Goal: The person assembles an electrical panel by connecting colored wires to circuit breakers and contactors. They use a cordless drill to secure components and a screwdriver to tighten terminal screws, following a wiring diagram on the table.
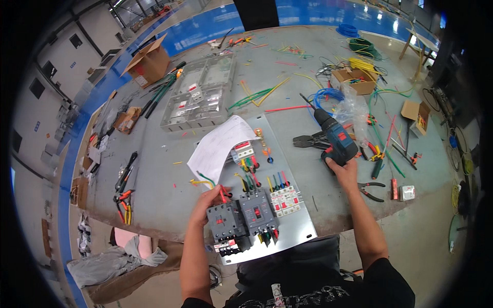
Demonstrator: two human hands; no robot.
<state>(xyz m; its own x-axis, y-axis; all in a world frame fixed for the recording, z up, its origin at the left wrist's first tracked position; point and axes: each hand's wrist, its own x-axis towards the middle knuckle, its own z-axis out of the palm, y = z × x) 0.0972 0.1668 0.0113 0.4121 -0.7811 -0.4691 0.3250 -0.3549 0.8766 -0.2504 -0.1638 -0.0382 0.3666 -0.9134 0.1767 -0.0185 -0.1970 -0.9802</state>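
My right hand (343, 172) grips a blue and black cordless drill (339, 137) by its lower end; a long bit points away to the upper left. My left hand (205, 204) closes around the far left side of a dark grey contactor (225, 222), its fingers partly hidden. The contactor sits at the left edge of a metal mounting plate (294, 226). Beside it on the plate are a dark grey circuit breaker (258, 211) and a row of small white breakers (286, 201), with coloured wire ends. A white paper sheet (221, 146) covers the plate's far left part.
Crimping pliers (308, 141) lie left of the drill. Around the grey table (154, 154) are clear plastic enclosures (197, 92), cardboard boxes (149, 61), coiled blue wire (328, 97), cable cutters (162, 92), and pliers (123, 205) near the left edge.
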